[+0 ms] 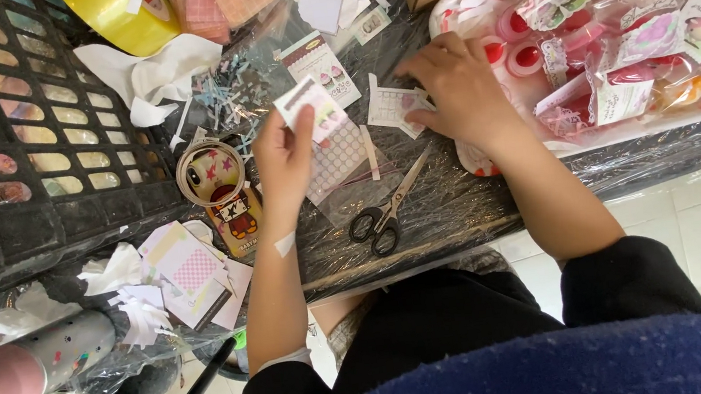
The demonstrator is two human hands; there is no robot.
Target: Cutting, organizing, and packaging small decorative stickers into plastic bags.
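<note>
1. A small white card point(309, 101) with pastel print is pinched upright by the left hand point(285, 156), above a clear dotted sheet point(337, 158).
2. A white cut-out paper piece point(393, 105) is pressed to the counter point(449, 203) by the right hand point(462, 85), fingers bent down on it.
3. One pair of black-handled scissors point(388, 210) lies open, just below and between both hands.
4. One pink tray point(488, 158) of packets is seen beside the right hand.

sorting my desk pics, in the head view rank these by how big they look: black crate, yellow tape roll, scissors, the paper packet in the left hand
1. black crate, by far the largest
2. yellow tape roll, partly cut off by the frame
3. scissors, close to the roll, so unsure
4. paper packet held in the left hand
</note>
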